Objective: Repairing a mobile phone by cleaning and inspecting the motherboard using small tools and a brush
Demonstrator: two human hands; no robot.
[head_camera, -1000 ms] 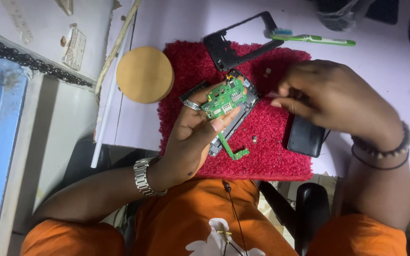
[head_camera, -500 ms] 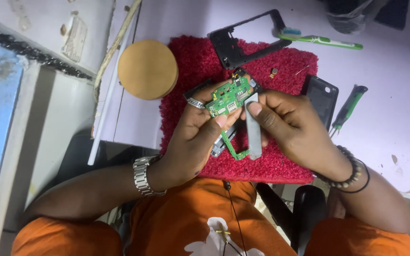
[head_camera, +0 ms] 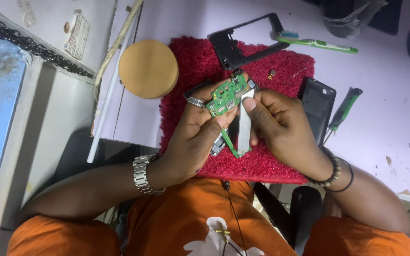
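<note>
**Circuit board pinched over the red mat**

Nearest us, our left hand closes thumb and fingers on the green circuit board, gripping it by the lower edge, with its narrow green tail hanging below the fingers. Our right hand closes on a flat grey metal strip, thumb pressed on its upper end, just beside the board. We judge the board light, stiff and fragile: best held by its bare edges, off the small parts, with little bending force on the thin tail.

Under both hands lies the red mat. Just right of the right fingers rests a black back cover, then a green-handled screwdriver. Beyond the fingertips sits a black phone frame, with a green toothbrush past it. Left of the left fingers stands a round tan disc.
</note>
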